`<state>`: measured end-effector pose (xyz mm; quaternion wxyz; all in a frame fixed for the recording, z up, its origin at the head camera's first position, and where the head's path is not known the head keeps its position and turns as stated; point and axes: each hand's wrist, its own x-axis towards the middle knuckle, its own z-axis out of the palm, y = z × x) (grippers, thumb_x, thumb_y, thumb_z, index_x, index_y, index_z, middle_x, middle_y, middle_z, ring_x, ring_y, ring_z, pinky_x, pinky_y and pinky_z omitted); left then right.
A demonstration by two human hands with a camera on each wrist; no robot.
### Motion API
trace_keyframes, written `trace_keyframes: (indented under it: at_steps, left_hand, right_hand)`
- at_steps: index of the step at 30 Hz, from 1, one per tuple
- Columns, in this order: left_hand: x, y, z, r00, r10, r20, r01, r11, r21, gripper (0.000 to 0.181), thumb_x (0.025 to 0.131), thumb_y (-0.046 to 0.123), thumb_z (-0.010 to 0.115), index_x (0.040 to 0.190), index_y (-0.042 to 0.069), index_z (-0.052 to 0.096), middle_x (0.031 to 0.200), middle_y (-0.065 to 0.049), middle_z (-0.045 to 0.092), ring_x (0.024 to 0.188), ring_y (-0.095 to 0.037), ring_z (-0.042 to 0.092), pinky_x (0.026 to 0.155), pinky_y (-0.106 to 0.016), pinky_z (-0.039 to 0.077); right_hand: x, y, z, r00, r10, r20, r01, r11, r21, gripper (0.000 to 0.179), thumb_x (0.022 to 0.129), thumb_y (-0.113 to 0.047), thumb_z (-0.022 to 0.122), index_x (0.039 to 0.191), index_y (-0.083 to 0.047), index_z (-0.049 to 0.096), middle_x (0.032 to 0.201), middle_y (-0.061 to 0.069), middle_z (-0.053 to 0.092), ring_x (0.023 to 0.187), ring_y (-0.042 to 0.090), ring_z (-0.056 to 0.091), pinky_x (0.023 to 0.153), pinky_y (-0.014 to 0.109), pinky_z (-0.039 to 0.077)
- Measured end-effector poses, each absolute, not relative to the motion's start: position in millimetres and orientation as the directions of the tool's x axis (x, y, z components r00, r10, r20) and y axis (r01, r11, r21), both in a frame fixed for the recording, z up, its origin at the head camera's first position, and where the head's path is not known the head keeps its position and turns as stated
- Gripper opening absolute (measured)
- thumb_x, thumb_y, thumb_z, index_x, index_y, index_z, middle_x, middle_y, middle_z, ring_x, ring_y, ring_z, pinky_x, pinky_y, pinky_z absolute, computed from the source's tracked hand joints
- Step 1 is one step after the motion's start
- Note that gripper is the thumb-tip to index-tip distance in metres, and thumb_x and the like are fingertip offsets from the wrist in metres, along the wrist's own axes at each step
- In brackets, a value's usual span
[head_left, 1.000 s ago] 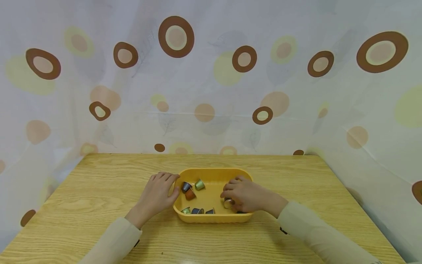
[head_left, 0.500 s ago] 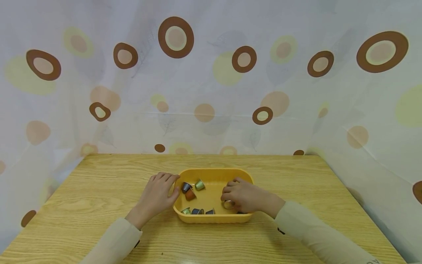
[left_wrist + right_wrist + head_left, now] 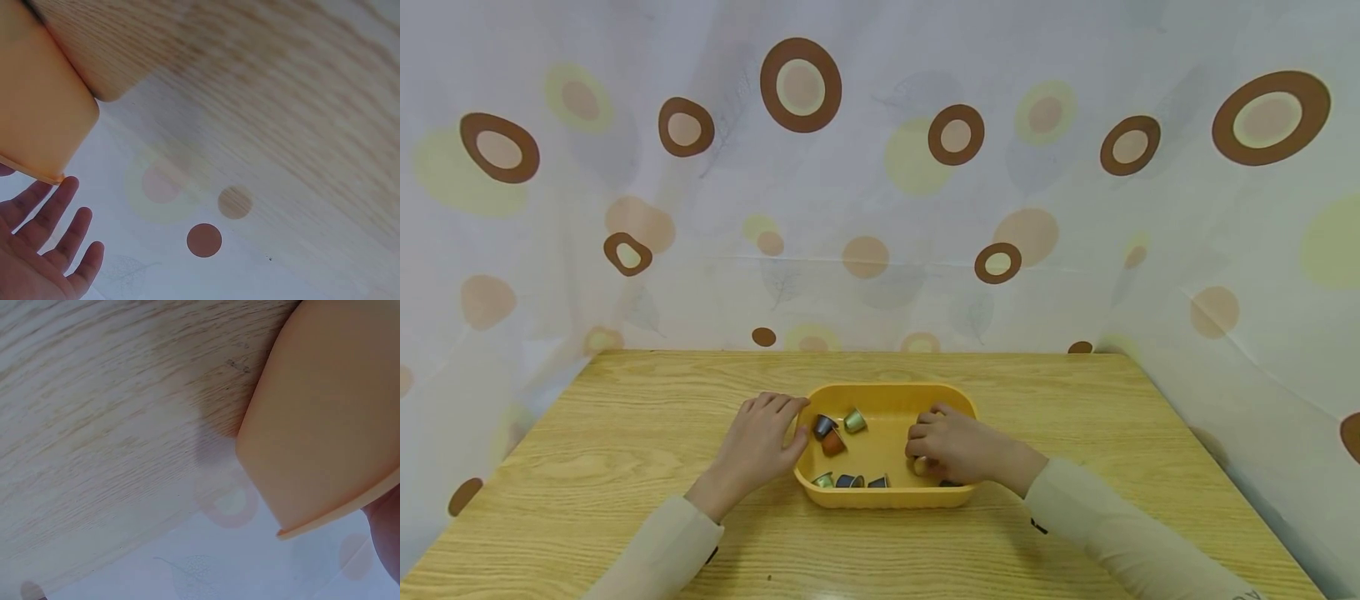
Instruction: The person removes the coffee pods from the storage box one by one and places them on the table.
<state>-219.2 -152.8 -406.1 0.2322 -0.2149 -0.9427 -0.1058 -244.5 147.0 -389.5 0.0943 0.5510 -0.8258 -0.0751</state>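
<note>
A yellow plastic tray (image 3: 889, 498) stands on the table with several coffee capsules in it. My left hand (image 3: 760, 437) lies at its left rim, index fingertip and thumb touching the edge; in the left wrist view the fingers are spread and nearly straight. Inside the right end, my right hand (image 3: 951, 446) bends its fingers over a gold-coloured coffee capsule (image 3: 922, 466) and pinches it, its far side covered by the fingers. The right wrist view has only the outer tray wall (image 3: 325, 419) and a bit of the hand.
On the tray's left side lie a dark capsule (image 3: 823, 427), an orange capsule (image 3: 832, 442) and a green capsule (image 3: 854, 420). More capsules, one a blue capsule (image 3: 849, 481), line the near wall. A patterned sheet (image 3: 865, 200) hangs behind the wooden table (image 3: 647, 417).
My right hand has shifted slightly within the tray, and the gold-coloured capsule at its fingers has turned, its round lid now showing less. The left hand has stayed in place.
</note>
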Motion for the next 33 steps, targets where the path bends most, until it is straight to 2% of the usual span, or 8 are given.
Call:
trace_keyframes:
  at_steps: [14, 22, 27, 33]
  left_hand:
    - [-218.9, -152.6, -405.5, -0.807, 0.355, 0.472, 0.449, 0.888, 0.098, 0.032, 0.085, 0.026, 0.057, 0.114, 0.013, 0.062, 0.104, -0.001, 0.065, 0.100, -0.023, 0.056, 0.088, -0.043, 0.043]
    - [-218.7, -152.1, -405.1, -0.808, 0.356, 0.469, 0.448, 0.889, 0.098, 0.032, 0.085, 0.026, 0.057, 0.114, 0.013, 0.062, 0.103, -0.002, 0.065, 0.100, -0.023, 0.056, 0.089, -0.044, 0.043]
    - [-218.8, -152.8, -405.6, -0.807, 0.358, 0.470, 0.449, 0.889, 0.092, 0.032, 0.085, 0.026, 0.057, 0.114, 0.013, 0.062, 0.103, -0.002, 0.065, 0.100, -0.024, 0.056, 0.089, -0.044, 0.043]
    - [-219.3, -153.1, -405.6, -0.809, 0.358, 0.466, 0.449, 0.888, 0.097, 0.033, 0.086, 0.027, 0.055, 0.114, 0.013, 0.062, 0.104, -0.002, 0.065, 0.101, -0.024, 0.056, 0.089, -0.044, 0.043]
  right_hand:
    - [-247.7, 147.9, -394.7, -0.421, -0.902, 0.089, -0.870, 0.430, 0.242, 0.017, 0.083, -0.029, 0.066, 0.098, -0.021, 0.065, 0.093, -0.008, 0.065, 0.088, 0.013, 0.055, 0.086, 0.040, 0.043]
    - [-247.4, 146.9, -392.9, -0.446, -0.894, 0.048, -0.861, 0.443, 0.250, 0.028, 0.083, -0.033, 0.064, 0.109, -0.021, 0.062, 0.103, -0.007, 0.063, 0.096, 0.014, 0.055, 0.088, 0.040, 0.043]
    - [-247.0, 146.7, -392.2, -0.430, -0.902, 0.043, -0.874, 0.428, 0.229, 0.038, 0.078, -0.027, 0.070, 0.115, -0.022, 0.061, 0.108, -0.006, 0.062, 0.101, 0.015, 0.055, 0.088, 0.040, 0.044]
    - [-247.2, 146.8, -392.3, -0.397, -0.916, 0.051, -0.888, 0.397, 0.232, 0.037, 0.076, -0.021, 0.073, 0.112, -0.023, 0.063, 0.105, -0.007, 0.063, 0.099, 0.013, 0.055, 0.088, 0.038, 0.044]
